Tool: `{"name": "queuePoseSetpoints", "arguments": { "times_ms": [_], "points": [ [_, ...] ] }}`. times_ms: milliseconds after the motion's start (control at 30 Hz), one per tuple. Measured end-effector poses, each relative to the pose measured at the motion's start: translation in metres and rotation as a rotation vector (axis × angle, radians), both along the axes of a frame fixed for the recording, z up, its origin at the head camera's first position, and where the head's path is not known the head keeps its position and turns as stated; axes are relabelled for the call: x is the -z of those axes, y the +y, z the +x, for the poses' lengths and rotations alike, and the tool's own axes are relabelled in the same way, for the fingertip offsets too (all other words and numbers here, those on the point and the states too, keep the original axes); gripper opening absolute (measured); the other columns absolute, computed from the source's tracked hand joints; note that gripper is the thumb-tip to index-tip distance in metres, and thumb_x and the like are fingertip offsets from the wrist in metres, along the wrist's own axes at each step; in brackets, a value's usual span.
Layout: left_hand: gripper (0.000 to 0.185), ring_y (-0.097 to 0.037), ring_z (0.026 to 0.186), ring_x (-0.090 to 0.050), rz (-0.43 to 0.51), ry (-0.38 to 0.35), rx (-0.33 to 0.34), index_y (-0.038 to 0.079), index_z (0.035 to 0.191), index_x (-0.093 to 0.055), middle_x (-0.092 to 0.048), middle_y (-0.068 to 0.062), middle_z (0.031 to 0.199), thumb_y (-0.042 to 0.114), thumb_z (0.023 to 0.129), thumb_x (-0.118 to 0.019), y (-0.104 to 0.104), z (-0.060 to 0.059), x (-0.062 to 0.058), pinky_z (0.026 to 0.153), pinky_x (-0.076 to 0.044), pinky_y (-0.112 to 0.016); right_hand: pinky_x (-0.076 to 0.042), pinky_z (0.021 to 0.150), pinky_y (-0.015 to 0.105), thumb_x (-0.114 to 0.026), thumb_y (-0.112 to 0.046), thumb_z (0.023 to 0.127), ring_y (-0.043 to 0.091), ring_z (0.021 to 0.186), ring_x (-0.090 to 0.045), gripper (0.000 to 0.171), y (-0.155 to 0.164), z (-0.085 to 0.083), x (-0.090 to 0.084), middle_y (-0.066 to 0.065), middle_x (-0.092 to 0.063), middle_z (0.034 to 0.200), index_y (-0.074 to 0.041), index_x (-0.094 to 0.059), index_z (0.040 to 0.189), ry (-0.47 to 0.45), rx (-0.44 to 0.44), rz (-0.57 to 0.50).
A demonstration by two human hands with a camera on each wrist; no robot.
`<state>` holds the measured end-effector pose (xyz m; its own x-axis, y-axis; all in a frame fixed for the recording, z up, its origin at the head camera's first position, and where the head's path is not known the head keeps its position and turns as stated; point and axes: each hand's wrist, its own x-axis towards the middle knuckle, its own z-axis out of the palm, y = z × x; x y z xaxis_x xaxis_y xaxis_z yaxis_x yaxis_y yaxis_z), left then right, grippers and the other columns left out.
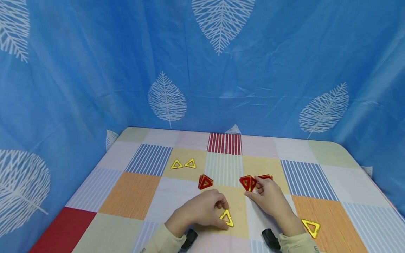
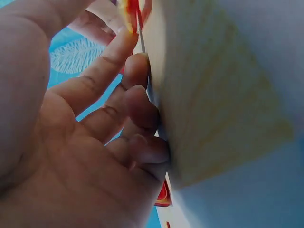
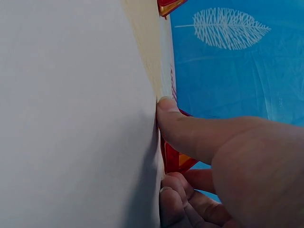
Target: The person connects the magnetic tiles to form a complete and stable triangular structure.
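In the head view my left hand (image 1: 204, 209) has thumb and index finger at opposite ends of a yellow open-centred triangle tile (image 1: 227, 218), pinching it low over the cloth. My right hand (image 1: 271, 196) reaches in from the right, thumb and index finger around a small red pyramid (image 1: 248, 182) made of triangle tiles. In the right wrist view the thumb (image 3: 168, 105) lies in front of red tiles (image 3: 175, 159), partly hiding them. Curled fingers (image 2: 142, 107) of the left hand rest near the cloth in the left wrist view.
Another red pyramid (image 1: 205, 182) stands left of centre. Behind the right hand lies a partly hidden red piece (image 1: 265, 176). Two yellow triangle tiles (image 1: 190, 163) lie farther back on the left, and another yellow tile (image 1: 311, 227) sits by the right forearm. A blue curtain (image 1: 269, 70) hangs behind the table.
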<state>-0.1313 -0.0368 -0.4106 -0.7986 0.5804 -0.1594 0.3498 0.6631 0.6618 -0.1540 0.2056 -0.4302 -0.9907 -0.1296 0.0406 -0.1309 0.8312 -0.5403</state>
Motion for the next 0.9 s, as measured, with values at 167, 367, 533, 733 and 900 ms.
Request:
{"name": "queuePoseSetpoints", "arguments": {
  "times_ms": [167,367,533,733,900],
  "points": [
    [0.041,-0.002,0.081,-0.050,0.023,-0.012,0.051,0.019,0.099,-0.070,-0.053,0.014,0.087,0.029,0.069,-0.095,-0.005,-0.002,0.003,0.076,-0.045,-0.019,-0.045,0.069,0.038,-0.082,-0.032,0.086,0.016,0.072,-0.048,0.073,-0.002,0.000,0.000,0.002,-0.054,0.080,0.017,-0.054,0.132,-0.009,0.013,0.001],
    [0.042,-0.001,0.086,-0.051,0.099,-0.086,0.078,0.018,0.105,-0.071,-0.054,0.014,0.090,0.024,0.071,-0.094,-0.012,-0.007,0.006,0.080,-0.044,-0.020,-0.042,0.068,0.038,-0.081,-0.035,0.087,0.016,0.068,-0.046,0.071,-0.004,0.000,0.000,0.001,-0.050,0.074,0.013,-0.056,0.133,-0.005,0.030,0.016],
    [0.041,-0.001,0.085,-0.050,0.114,-0.099,0.091,0.018,0.106,-0.070,-0.054,0.014,0.089,0.023,0.072,-0.093,-0.013,-0.008,0.008,0.080,-0.043,-0.019,-0.039,0.061,0.034,-0.079,-0.025,0.089,0.014,0.063,-0.044,0.061,-0.004,0.002,-0.001,0.000,-0.049,0.070,0.013,-0.057,0.132,0.003,0.016,0.001],
    [0.041,-0.002,0.085,-0.050,0.108,-0.102,0.085,0.019,0.106,-0.070,-0.054,0.013,0.089,0.024,0.072,-0.094,-0.012,-0.007,0.009,0.080,-0.043,-0.019,-0.042,0.060,0.031,-0.077,-0.011,0.088,0.014,0.066,-0.049,0.052,-0.004,0.004,-0.002,0.000,-0.056,0.073,0.017,-0.059,0.128,0.027,0.026,-0.023],
    [0.042,-0.002,0.085,-0.050,0.106,-0.097,0.085,0.019,0.106,-0.070,-0.053,0.013,0.090,0.024,0.072,-0.094,-0.012,-0.008,0.008,0.080,-0.043,-0.019,-0.046,0.060,0.030,-0.079,-0.012,0.087,0.014,0.068,-0.052,0.044,-0.004,0.004,-0.003,-0.001,-0.060,0.076,0.014,-0.066,0.119,0.035,0.042,-0.040]
  ]
}}
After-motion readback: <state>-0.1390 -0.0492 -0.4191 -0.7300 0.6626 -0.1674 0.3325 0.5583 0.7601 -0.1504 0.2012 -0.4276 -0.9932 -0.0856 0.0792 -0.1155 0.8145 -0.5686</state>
